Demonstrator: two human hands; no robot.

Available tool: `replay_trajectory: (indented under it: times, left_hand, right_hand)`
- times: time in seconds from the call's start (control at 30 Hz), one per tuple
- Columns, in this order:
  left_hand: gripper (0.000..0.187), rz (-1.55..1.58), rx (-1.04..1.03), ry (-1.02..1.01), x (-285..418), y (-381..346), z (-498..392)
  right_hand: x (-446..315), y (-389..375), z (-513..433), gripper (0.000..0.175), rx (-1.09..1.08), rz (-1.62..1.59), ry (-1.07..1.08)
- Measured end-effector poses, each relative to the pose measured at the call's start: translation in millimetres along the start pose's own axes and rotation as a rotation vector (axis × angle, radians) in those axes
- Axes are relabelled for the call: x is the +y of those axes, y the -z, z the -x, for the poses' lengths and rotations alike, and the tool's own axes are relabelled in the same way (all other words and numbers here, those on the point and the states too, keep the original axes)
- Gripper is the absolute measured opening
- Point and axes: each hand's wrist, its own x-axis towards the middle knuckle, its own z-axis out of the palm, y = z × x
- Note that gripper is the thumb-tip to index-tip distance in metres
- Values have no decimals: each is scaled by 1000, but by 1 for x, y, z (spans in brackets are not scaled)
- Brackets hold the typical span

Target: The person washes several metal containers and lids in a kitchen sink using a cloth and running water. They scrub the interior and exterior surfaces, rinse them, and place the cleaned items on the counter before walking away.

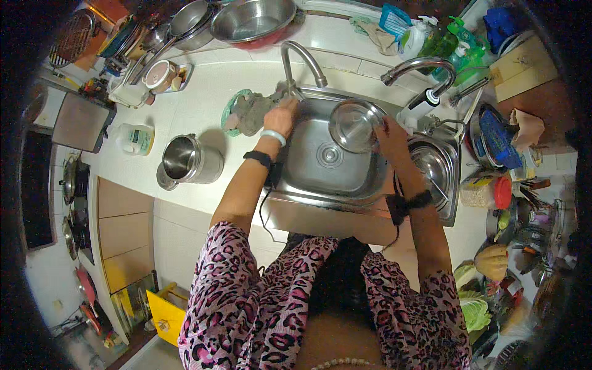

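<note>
My right hand (pixel 388 138) grips the rim of a clear round glass lid or shallow bowl (pixel 354 127), tilted above the steel sink basin (pixel 319 173). My left hand (pixel 282 115) is at the basin's back left corner, against the foot of the curved steel faucet (pixel 287 64). Its fingers are blurred, so their grip on the tap is unclear. Beside that hand, grey cloths (pixel 252 113) lie in a green mesh holder (pixel 230 121). No water stream shows under the faucet spout.
A steel canister (pixel 208 162) stands on the left counter near a plastic jar (pixel 135 138). A second faucet (pixel 428 64) rises at the back right. The smaller right basin holds a steel bowl (pixel 432 162). A red-lidded jar (pixel 485 192) and vegetables (pixel 490 263) crowd the right side.
</note>
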Motion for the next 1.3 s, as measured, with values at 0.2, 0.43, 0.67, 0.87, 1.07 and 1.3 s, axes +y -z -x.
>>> replay_trajectory:
  times: [0.2, 0.43, 0.67, 0.87, 1.07, 1.3]
  left_hand:
    - [44, 842, 20, 217, 12, 19, 17]
    - [40, 1907, -198, 574, 87, 43, 21]
    - [45, 2021, -184, 587, 87, 28, 11]
    - [41, 1940, -4, 592, 77, 39, 19]
    - [43, 1903, -15, 690, 96, 44, 23]
    - [61, 1936, -227, 509, 71, 41, 29]
  right_hand:
    - [-28, -56, -47, 28, 169, 272, 133]
    - [-26, -87, -65, 37, 15, 693, 67]
    - [-67, -141, -40, 52, 187, 641, 715]
    - [-71, -95, -20, 49, -251, 719, 1144]
    - [-62, -108, -19, 53, -253, 722, 705]
    - [-48, -88, 7, 51, -23, 823, 898]
